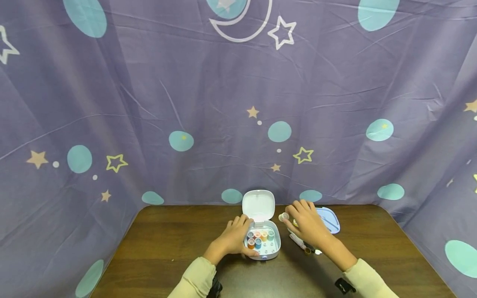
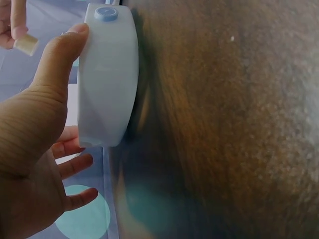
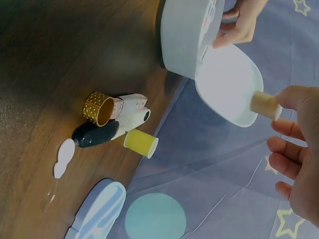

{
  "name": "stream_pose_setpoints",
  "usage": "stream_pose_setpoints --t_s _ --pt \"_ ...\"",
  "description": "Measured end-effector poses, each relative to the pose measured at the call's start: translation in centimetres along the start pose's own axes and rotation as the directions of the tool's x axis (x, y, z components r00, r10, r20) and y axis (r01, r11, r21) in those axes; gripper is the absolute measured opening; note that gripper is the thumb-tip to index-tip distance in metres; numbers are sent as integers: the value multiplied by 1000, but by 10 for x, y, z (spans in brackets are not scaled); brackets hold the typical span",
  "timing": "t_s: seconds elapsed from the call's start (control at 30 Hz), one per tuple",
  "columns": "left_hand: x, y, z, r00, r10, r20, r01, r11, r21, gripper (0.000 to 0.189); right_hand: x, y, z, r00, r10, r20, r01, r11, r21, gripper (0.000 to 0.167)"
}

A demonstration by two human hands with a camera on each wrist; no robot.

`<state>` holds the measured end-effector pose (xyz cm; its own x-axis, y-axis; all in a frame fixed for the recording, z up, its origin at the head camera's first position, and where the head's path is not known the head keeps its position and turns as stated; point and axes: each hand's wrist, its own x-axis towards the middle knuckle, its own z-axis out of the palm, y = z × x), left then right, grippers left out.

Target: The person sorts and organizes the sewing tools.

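Left hand (image 1: pixel 234 236) grips the white box (image 2: pixel 107 79); right hand (image 1: pixel 307 222) pinches a cream spool (image 3: pixel 265 105)! A yellow spool (image 3: pixel 141 143) lies nearby.

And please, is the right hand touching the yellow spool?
Apart. The right wrist view shows it: purple curtain fills a clear gap between the right hand, which pinches a pale spool, and the yellow spool.

A purple curtain (image 1: pixel 223 82) printed with stars (image 1: pixel 253 112), a crescent moon (image 1: pixel 240 40) and teal ovals (image 1: pixel 279 131) hangs behind a brown wood-grain tabletop (image 1: pixel 175 240). On its right half sit a dimpled gold thimble (image 3: pixel 94 103) and a light-blue plastic tray (image 1: pixel 330 220).
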<state>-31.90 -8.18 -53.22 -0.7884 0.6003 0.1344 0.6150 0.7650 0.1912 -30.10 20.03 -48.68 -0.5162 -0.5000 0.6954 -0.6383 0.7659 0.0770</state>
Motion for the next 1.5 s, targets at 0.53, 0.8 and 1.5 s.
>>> stream_pose_setpoints --t_s 0.53,0.8,1.5 --pt "2 -3 4 998 31 -58 -30 999 17 102 13 -17 8 981 -183 59 184 983 -21 20" --pt "1 -3 5 997 34 -69 -32 999 31 102 9 -21 16 966 -242 95 246 968 -39 23" --pt "0 -4 7 998 26 -52 -26 1000 2 102 11 -26 25 908 -363 209 374 928 -10 29"
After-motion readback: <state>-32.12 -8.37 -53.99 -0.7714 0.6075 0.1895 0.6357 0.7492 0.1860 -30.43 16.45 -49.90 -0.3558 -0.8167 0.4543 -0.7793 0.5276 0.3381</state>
